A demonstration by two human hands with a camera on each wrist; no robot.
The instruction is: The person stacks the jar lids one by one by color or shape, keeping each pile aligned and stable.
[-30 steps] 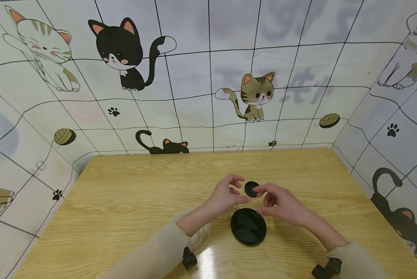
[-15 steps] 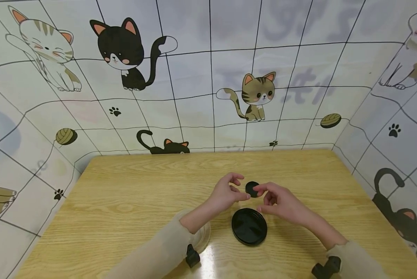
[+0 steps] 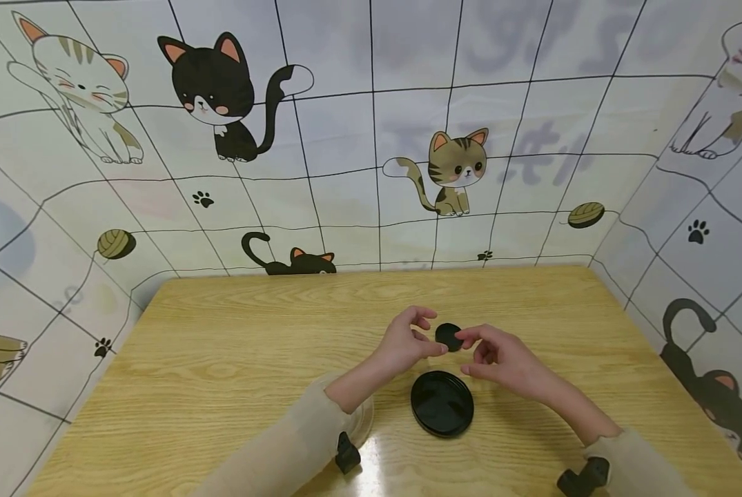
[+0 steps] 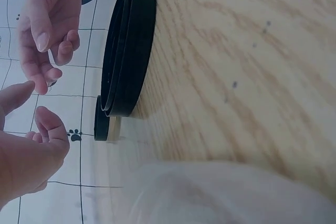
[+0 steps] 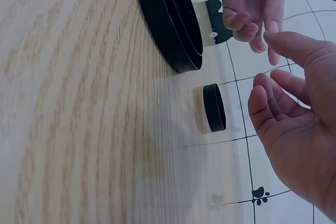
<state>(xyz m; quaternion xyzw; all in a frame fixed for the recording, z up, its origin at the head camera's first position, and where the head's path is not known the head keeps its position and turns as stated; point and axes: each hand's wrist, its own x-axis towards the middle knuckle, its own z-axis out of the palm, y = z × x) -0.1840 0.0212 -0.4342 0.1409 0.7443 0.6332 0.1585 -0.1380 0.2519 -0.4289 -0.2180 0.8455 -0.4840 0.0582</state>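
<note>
My left hand [image 3: 406,342] and right hand [image 3: 504,359] hover facing each other over the table, fingers loosely bent, nothing visible in either. In the head view, a small black round cap [image 3: 448,338] lies behind the gap between them, and the right fingertips overlap its edge. Both wrist views show the hands raised well off the tabletop, with the cap [image 5: 212,107] standing flat on the wood below. Closer to me sits a larger black round lid [image 3: 442,404], with a stepped double rim [image 4: 131,51] in the left wrist view.
A clear round plastic piece [image 3: 364,421] lies on the wooden table [image 3: 252,331], partly hidden under my left forearm. Cloth printed with cartoon cats [image 3: 218,96] surrounds the table at the back and sides. Black camera mounts [image 3: 348,454] sit on both sleeves.
The right hand has drawn very slightly right, baring a bit more of the small cap. The left hand has shifted slightly right. Cap and lid have stayed in place.
</note>
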